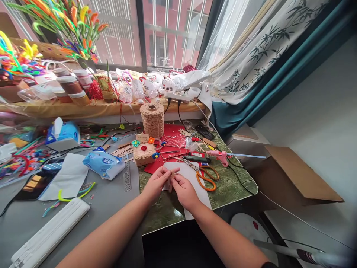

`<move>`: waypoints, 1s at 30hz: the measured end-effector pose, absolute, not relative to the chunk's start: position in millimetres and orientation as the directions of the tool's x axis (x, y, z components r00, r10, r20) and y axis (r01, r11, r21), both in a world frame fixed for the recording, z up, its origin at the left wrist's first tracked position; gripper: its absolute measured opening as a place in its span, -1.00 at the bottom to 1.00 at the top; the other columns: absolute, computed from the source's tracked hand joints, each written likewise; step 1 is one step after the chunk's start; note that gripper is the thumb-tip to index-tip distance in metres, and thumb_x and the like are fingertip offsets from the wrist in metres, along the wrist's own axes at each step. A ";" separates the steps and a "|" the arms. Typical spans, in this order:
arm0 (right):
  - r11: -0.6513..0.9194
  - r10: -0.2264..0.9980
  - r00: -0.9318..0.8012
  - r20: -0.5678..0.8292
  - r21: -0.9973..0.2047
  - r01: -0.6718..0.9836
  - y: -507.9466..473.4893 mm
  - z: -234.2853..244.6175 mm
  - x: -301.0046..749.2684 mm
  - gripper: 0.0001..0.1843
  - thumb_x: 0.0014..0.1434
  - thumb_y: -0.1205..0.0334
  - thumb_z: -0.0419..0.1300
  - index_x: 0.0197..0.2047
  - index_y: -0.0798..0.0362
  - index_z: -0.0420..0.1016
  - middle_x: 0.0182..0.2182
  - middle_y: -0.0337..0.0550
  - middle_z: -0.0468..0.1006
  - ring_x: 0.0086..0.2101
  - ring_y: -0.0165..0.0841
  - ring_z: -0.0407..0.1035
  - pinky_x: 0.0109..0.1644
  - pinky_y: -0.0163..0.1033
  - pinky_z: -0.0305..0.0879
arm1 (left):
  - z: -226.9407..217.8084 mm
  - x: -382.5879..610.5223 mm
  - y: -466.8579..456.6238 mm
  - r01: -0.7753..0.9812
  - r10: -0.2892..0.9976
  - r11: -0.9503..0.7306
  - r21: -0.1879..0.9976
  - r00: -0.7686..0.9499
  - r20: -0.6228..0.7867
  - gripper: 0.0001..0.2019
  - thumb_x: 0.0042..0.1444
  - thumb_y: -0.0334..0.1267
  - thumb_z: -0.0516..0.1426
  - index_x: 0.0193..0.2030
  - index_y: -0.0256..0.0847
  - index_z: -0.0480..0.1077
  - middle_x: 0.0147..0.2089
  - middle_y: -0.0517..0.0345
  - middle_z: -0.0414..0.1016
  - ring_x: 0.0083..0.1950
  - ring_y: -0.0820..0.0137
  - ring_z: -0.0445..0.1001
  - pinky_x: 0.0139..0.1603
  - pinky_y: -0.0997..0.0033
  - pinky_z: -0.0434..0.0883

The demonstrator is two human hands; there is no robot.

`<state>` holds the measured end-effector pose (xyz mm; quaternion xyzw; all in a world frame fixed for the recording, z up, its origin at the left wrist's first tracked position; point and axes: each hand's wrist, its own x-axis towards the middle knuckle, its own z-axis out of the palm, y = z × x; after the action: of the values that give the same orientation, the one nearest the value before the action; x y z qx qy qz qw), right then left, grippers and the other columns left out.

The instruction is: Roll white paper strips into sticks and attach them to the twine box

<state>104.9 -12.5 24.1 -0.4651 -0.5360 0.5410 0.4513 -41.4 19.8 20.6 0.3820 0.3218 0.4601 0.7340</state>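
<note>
The left hand (157,181) and right hand (185,189) pinch a small tan piece (171,181) over white paper (201,197) on a cluttered green tabletop (230,190), orange-handled scissors (199,172) and a pink glue gun (220,155) lying to the right, a twine spool (152,123) standing behind a flower-trimmed box (143,160).

tan strip (170,186), orange-handled scissors (198,174), pink glue gun (222,156), bamboo-patterned curtain (259,56)

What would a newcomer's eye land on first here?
Probably the bright bouquet of artificial flowers at upper left, the most vivid color in view. Next, the left hand and right hand at center, holding a small, thin tan piece between them. Then the orange-handled scissors just right of the hands and the big twine spool beyond them.
</note>
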 end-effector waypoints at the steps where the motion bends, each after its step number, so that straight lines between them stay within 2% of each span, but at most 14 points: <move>1: -0.031 0.985 -0.168 -0.030 -0.999 -0.008 -12.6 23.8 102.7 -0.62 0.34 -0.14 0.16 -0.17 -0.02 0.61 -0.33 -0.19 0.52 -0.26 -0.27 0.37 -0.09 -0.19 0.30 | 20.6 -40.7 18.0 -0.446 0.924 0.285 0.848 0.363 -0.120 -0.71 0.25 -0.07 0.24 -0.28 -0.18 0.26 0.11 -0.08 0.61 -0.09 0.29 0.61 -0.15 0.35 0.43; 7: -0.100 0.980 -0.179 -0.083 -0.992 -0.084 -16.3 15.8 92.5 -0.62 0.32 -0.15 0.19 -0.18 0.02 0.54 -0.45 -0.25 0.47 -0.40 -0.34 0.31 -0.26 -0.25 0.25 | 24.5 -39.4 12.6 -0.460 0.941 0.292 0.839 0.295 -0.166 -0.68 0.21 -0.05 0.28 -0.28 -0.20 0.27 0.07 -0.09 0.63 -0.37 0.48 0.50 -0.44 0.51 0.30; 11: -0.130 0.979 -0.176 -0.100 -0.977 -0.169 -17.1 16.4 91.0 -0.65 0.31 -0.10 0.21 -0.26 0.03 0.51 -0.47 -0.26 0.44 -0.44 -0.39 0.28 -0.32 -0.29 0.21 | 25.3 -39.8 12.4 -0.471 0.934 0.314 0.824 0.307 -0.180 -0.68 0.16 -0.06 0.32 -0.25 -0.22 0.32 0.02 -0.09 0.64 -0.40 0.49 0.49 -0.47 0.54 0.32; 15: -0.253 0.954 -0.226 -0.195 -0.930 -0.267 -18.4 24.5 97.0 -0.67 0.28 -0.06 0.25 -0.25 0.07 0.54 -0.44 -0.24 0.46 -0.49 -0.44 0.27 -0.39 -0.32 0.18 | 25.6 -43.6 17.0 -0.471 0.912 0.368 0.802 0.351 -0.212 -0.68 0.12 -0.10 0.35 -0.17 -0.26 0.40 -0.02 -0.13 0.65 -0.42 0.46 0.51 -0.45 0.48 0.42; 21: -0.272 0.949 -0.237 -0.207 -0.920 -0.284 -22.5 26.0 101.4 -0.61 0.29 -0.11 0.22 -0.31 0.08 0.51 -0.52 -0.26 0.42 -0.54 -0.47 0.22 -0.45 -0.34 0.12 | 27.8 -45.6 16.9 -0.504 0.916 0.361 0.784 0.349 -0.197 -0.70 0.13 -0.15 0.34 -0.37 -0.29 0.35 -0.05 -0.12 0.65 -0.50 0.48 0.48 -0.49 0.41 0.47; 23: -0.264 0.954 -0.218 -0.204 -0.917 -0.299 -23.0 22.8 99.1 -0.59 0.31 -0.12 0.19 -0.32 0.07 0.50 -0.56 -0.27 0.39 -0.54 -0.46 0.20 -0.45 -0.33 0.11 | 28.9 -43.8 14.4 -0.506 0.917 0.353 0.787 0.356 -0.183 -0.69 0.15 -0.13 0.32 -0.38 -0.27 0.34 -0.20 -0.02 0.65 -0.56 0.48 0.44 -0.54 0.38 0.47; 26: -0.245 0.962 -0.201 -0.186 -0.913 -0.325 -22.8 20.2 95.1 -0.56 0.34 -0.15 0.15 -0.31 0.07 0.49 -0.58 -0.28 0.37 -0.55 -0.45 0.16 -0.46 -0.32 0.07 | 29.3 -40.6 11.8 -0.485 0.914 0.340 0.806 0.371 -0.163 -0.70 0.17 -0.06 0.29 -0.32 -0.24 0.36 -0.53 0.21 0.50 -0.63 0.41 0.42 -0.62 0.36 0.44; 28: -0.228 0.964 -0.208 -0.168 -0.923 -0.311 -22.4 21.2 93.5 -0.57 0.34 -0.14 0.16 -0.31 0.07 0.49 -0.59 -0.30 0.34 -0.56 -0.46 0.13 -0.46 -0.32 0.04 | 28.6 -39.1 11.8 -0.487 0.929 0.315 0.814 0.332 -0.161 -0.69 0.16 -0.08 0.31 -0.33 -0.24 0.34 -0.49 0.21 0.53 -0.63 0.46 0.41 -0.61 0.42 0.43; 30: -0.236 0.958 -0.230 -0.169 -0.921 -0.309 -21.7 24.1 93.3 -0.59 0.32 -0.12 0.20 -0.33 0.07 0.47 -0.60 -0.33 0.30 -0.56 -0.48 0.11 -0.46 -0.33 -0.01 | 27.6 -38.6 12.7 -0.499 0.944 0.296 0.815 0.281 -0.170 -0.68 0.13 -0.12 0.34 -0.35 -0.25 0.32 -0.27 0.10 0.64 -0.62 0.56 0.39 -0.59 0.49 0.42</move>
<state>93.3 -21.7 24.1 -0.4050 -0.4011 0.6739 0.4701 -38.6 12.7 27.6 0.3283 0.3391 0.4943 0.7300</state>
